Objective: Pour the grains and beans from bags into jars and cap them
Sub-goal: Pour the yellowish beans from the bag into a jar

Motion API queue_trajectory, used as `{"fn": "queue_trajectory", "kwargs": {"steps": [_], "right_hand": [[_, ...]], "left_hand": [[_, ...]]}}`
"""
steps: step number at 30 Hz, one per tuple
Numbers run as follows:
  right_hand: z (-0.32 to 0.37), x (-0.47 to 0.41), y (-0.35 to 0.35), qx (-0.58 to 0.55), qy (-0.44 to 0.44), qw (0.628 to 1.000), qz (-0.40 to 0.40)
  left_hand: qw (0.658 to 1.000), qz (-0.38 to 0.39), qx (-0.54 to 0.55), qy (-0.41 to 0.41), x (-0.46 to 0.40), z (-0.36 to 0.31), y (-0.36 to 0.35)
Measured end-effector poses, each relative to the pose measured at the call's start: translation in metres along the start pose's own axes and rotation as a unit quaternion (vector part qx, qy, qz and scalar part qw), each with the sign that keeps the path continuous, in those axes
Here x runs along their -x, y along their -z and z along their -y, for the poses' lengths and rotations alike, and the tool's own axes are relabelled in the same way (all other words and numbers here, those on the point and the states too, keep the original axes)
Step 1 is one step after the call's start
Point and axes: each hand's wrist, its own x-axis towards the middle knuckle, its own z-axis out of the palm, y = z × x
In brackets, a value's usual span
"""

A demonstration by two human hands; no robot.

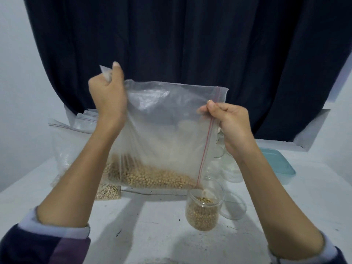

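A large clear zip bag [162, 130] with a red seal line hangs tilted above the white table [152, 235]. Tan beans [152, 178] lie along its lower edge and trickle from its lower right corner into a clear jar [203, 210], which is about two-thirds full. My left hand [108, 94] grips the bag's upper left corner, raised high. My right hand [228, 122] pinches the bag's seal edge on the right, above the jar.
Other clear bags [76, 138], some holding grain, lie at the back left, and a small grain bag [108, 191] sits under the held one. Empty clear jars [232, 168] and a clear lid [234, 206] stand right of the filling jar. A teal container [280, 164] lies far right.
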Motion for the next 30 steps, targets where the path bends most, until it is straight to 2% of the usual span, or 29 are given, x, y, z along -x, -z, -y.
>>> {"fn": "queue_trajectory", "kwargs": {"steps": [3,8,13,17,21,27,30], "right_hand": [[-0.005,0.003,-0.006,0.013,0.006,1.0,0.019],[-0.001,0.0,-0.001,0.004,0.006,1.0,0.008],[-0.005,0.006,-0.011,0.014,0.009,0.999,0.029],[-0.002,0.001,-0.002,-0.004,0.002,1.0,0.001],[-0.004,0.004,-0.005,0.005,0.01,1.0,0.023],[-0.001,0.0,0.0,0.008,0.01,1.0,0.013],[-0.005,0.004,-0.007,0.019,0.017,0.999,0.032]], "left_hand": [[1.0,0.019,-0.019,0.004,0.005,0.0,-0.005],[1.0,-0.025,-0.013,0.008,-0.002,-0.001,0.005],[0.999,0.018,-0.025,0.007,0.006,0.002,-0.003],[0.999,-0.016,-0.03,0.011,0.001,0.002,0.004],[1.0,0.01,-0.027,0.007,0.004,0.003,0.0],[1.0,-0.017,-0.02,0.003,0.0,0.001,0.004],[1.0,0.01,-0.023,0.007,0.005,0.003,-0.002]]}}
